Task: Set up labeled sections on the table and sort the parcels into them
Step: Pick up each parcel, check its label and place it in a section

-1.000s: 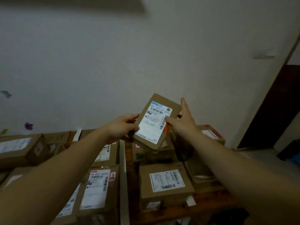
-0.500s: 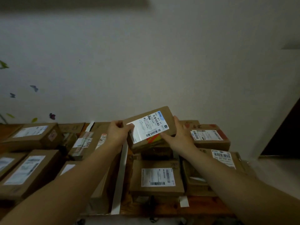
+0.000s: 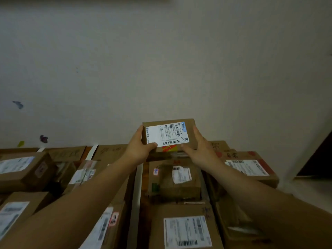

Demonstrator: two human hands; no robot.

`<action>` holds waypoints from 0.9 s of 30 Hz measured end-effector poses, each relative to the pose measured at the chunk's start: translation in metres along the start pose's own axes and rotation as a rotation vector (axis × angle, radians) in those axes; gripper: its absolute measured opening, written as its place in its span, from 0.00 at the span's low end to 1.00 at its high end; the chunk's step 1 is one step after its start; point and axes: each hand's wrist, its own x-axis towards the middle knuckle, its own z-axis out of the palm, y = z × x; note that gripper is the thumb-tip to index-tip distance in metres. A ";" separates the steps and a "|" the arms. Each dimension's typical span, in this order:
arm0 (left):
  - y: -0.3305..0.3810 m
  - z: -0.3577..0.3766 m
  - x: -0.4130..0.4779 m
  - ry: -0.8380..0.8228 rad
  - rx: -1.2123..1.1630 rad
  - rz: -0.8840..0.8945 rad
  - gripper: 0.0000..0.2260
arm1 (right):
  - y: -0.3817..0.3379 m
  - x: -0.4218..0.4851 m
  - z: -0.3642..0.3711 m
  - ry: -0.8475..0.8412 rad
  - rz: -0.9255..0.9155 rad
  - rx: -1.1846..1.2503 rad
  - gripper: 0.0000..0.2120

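Both hands hold a small brown parcel (image 3: 188,139) with a white shipping label, at the far middle of the table near the wall. My left hand (image 3: 139,148) grips its left end, thumb on the label's lower edge. My right hand (image 3: 197,147) grips its right end. The parcel lies flat just over another box (image 3: 167,155) with red and yellow tape; whether it touches that box I cannot tell. Brown parcels with labels fill the table: one in the middle (image 3: 179,178), one at the front (image 3: 185,229).
A white strip (image 3: 136,194) runs front to back between the parcel groups; another strip (image 3: 93,151) lies further left. Labelled boxes stand at the left (image 3: 21,169) and right (image 3: 249,168). The white wall is close behind. A dark doorway (image 3: 318,159) lies at right.
Both hands turned the parcel from tilted upright to flat and carried it down and away, toward the back of the middle stack. The camera view also tipped lower over the table.
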 end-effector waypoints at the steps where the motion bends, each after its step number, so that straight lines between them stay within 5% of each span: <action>1: -0.003 -0.001 0.013 -0.007 0.025 0.006 0.35 | 0.001 0.010 0.004 0.002 0.013 -0.001 0.39; 14: -0.033 0.021 0.122 -0.078 0.097 0.014 0.28 | 0.034 0.107 0.015 -0.065 0.127 -0.088 0.32; 27: -0.073 0.063 0.136 -0.126 0.154 -0.182 0.28 | 0.096 0.140 0.027 -0.221 0.196 -0.125 0.30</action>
